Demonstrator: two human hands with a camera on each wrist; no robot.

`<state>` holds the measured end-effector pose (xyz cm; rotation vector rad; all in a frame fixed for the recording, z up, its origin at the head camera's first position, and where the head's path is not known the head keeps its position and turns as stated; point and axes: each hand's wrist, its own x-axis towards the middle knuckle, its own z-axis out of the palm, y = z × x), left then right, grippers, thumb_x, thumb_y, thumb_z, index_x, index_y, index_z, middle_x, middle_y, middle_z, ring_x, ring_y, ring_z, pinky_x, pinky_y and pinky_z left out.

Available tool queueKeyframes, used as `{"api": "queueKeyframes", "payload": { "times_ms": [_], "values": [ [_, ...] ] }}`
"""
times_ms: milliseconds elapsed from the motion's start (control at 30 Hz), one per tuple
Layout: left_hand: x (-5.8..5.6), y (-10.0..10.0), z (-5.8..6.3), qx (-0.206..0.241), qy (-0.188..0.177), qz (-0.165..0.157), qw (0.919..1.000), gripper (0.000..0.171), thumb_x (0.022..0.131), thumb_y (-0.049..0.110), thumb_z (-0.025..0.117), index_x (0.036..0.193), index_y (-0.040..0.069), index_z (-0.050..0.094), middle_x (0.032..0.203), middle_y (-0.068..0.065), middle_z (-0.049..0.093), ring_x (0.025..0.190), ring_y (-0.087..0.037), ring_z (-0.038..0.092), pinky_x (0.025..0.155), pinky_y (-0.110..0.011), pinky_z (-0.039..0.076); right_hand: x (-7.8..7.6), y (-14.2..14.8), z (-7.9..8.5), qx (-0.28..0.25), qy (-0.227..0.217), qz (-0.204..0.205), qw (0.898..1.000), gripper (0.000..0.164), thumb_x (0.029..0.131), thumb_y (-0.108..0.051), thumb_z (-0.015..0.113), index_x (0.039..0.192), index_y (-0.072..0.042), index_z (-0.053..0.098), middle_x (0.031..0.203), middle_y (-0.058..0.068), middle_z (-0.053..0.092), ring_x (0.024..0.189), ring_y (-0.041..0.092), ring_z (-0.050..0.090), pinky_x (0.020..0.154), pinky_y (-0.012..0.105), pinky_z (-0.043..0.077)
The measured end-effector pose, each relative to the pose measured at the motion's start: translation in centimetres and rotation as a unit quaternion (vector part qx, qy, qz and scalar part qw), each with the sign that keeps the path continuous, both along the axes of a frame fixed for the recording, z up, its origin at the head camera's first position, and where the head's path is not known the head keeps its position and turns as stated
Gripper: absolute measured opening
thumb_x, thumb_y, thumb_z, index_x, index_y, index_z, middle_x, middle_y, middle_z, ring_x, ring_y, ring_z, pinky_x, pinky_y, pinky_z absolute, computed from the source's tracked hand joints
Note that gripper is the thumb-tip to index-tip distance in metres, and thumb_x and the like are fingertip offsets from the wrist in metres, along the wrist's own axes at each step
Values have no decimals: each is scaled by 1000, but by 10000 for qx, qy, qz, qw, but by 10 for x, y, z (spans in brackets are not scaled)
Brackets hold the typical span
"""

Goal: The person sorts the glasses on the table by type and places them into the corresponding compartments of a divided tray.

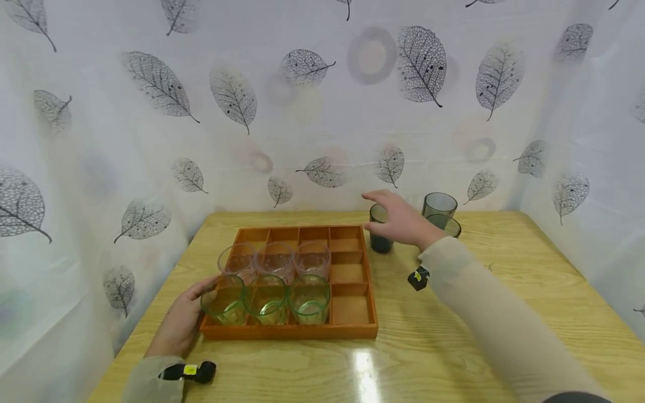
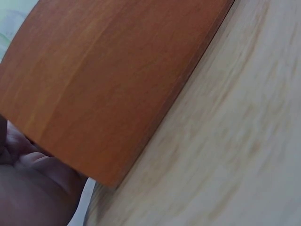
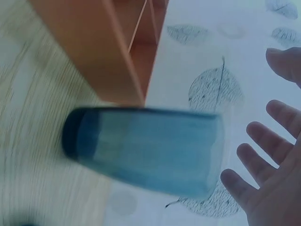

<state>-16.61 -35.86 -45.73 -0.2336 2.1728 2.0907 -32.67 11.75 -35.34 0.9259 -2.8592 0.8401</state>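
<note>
My right hand (image 1: 398,221) is beside a dark blue-grey drinking glass (image 1: 381,244) that stands upright just right of a wooden compartment tray (image 1: 289,332). In the right wrist view its fingers (image 3: 268,141) are spread near the rim of the glass (image 3: 155,146), with a gap between. Near the tray's left wall, my left hand (image 1: 182,313) lies with its fingertips at the edge; the left wrist view shows it partly hidden behind the tray (image 2: 103,89). Green-tinted glasses (image 1: 266,305) occupy the front row, and clear, faintly pink glasses (image 1: 274,268) the middle row.
Two more grey glasses (image 1: 440,202) stand at the back right, partly behind my right forearm. A leaf-printed curtain (image 1: 322,123) hangs along the back and sides of the wooden table (image 1: 282,369).
</note>
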Motion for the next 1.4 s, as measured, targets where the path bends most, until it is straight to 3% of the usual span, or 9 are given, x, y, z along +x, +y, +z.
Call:
{"api": "queueKeyframes", "payload": {
  "times_ms": [367,767,933,1200,1400],
  "values": [
    [0,0,-3,52,138,6,9999,62,105,32,57,156,3,37,150,-2,43,130,-8,42,98,-19,44,-11,19,-8,209,-268,-294,9990,85,92,-37,72,161,-12,29,162,16,27,147,39,25,115,61,25],
    [0,2,0,49,12,36,10000,64,105,34,57,157,6,36,157,-7,37,143,-21,29,99,-17,41,-22,21,-11,694,-566,-422,9951,92,91,-37,74,161,-5,23,161,23,24,144,43,28,113,61,28],
    [0,0,-3,65,90,14,9999,63,105,33,58,157,5,38,151,-2,43,136,-13,38,99,-18,42,-21,19,-13,844,-617,-471,9934,90,92,-33,73,159,1,24,158,26,28,142,44,32,113,60,28],
    [0,-1,-3,109,164,37,9998,62,104,32,59,155,4,40,135,12,54,123,-1,48,98,-18,43,-23,20,-15,828,-690,-473,9931,88,93,-32,73,159,0,25,157,25,30,140,44,35,112,60,31],
    [-1,-2,-3,-9,30,-7,10000,68,104,36,59,158,4,33,151,-1,42,131,-6,41,99,-18,42,-23,20,-15,814,-699,-462,9932,88,92,-33,74,159,-1,26,156,24,31,139,44,37,110,61,33]
  ]
}}
